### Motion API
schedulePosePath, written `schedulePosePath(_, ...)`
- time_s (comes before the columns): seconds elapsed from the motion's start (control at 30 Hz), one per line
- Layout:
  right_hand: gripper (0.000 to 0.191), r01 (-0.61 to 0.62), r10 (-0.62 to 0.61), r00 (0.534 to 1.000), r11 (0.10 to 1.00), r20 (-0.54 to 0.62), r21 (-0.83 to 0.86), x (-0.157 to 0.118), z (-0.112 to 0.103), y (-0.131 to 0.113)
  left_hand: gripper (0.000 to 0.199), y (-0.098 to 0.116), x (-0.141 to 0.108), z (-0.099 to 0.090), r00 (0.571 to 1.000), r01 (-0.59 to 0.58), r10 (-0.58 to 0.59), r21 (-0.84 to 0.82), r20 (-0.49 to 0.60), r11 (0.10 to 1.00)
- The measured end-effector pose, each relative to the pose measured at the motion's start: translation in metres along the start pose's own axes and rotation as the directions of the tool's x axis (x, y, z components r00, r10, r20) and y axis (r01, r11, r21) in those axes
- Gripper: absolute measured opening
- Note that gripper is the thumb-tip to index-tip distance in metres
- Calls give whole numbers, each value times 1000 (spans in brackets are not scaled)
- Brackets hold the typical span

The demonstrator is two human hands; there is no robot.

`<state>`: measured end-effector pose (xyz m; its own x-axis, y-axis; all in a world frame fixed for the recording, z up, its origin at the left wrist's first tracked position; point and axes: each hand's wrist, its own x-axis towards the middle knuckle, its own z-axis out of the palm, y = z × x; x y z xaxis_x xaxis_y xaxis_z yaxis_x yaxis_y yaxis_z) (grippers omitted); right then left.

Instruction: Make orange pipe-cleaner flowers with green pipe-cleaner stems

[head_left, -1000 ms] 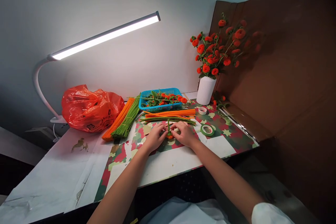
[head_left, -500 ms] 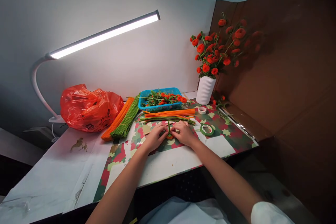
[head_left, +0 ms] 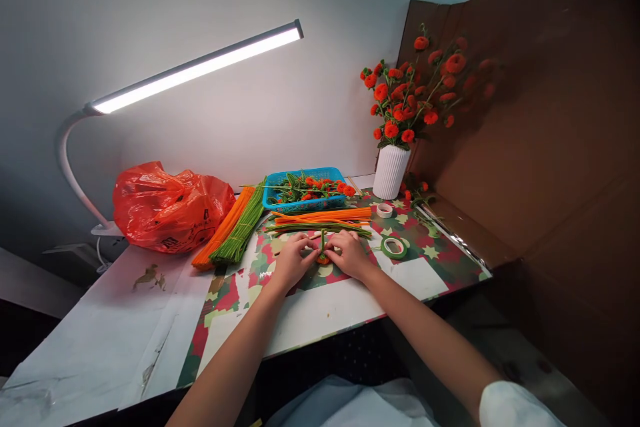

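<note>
A small orange flower [head_left: 325,259] with a green stem pointing up and away is held low over the patterned table covering. My left hand [head_left: 297,259] pinches it from the left side, thumb and fingers closed at the base of the stem. From the right, my right hand [head_left: 346,255] grips the same spot with its fingertips. The bloom hangs toward me beneath the fingertips, and the fingers partly cover it. Just beyond my hands lie green pipe cleaners [head_left: 320,227] and orange pipe cleaners [head_left: 345,215].
A blue basket [head_left: 305,205] of finished flowers stands behind. Left are bundled green stems [head_left: 241,230], orange stems [head_left: 220,233] and a red plastic bag [head_left: 173,210]. Right are green tape [head_left: 395,247], white tape [head_left: 385,211] and a white vase [head_left: 391,172] of orange flowers. A lamp [head_left: 200,70] shines overhead.
Both hands stay at the flower with only slight finger movement. The whole view has shifted very slightly.
</note>
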<state>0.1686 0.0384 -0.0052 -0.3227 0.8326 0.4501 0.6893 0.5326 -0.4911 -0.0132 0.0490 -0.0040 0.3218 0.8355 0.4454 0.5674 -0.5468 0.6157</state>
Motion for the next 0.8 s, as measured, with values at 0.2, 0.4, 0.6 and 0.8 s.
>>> schedulePosePath(0.2,8,-13,15,997,1000,-75,21,0,0,-3,16,4,1,2,999,22,-20,-96,26,995)
schedulePosePath(0.4,8,-46,56,985,997,-164,63,0,2,-4,16,12,1,1,998,60,-57,-220,21,974)
schedulePosePath(0.6,14,-75,93,982,991,-164,115,0,4,-1,18,7,2,6,989,145,-128,-425,67,894)
schedulePosePath(0.8,11,-35,72,959,990,-273,138,0,3,0,29,10,3,9,963,269,-214,-607,164,748)
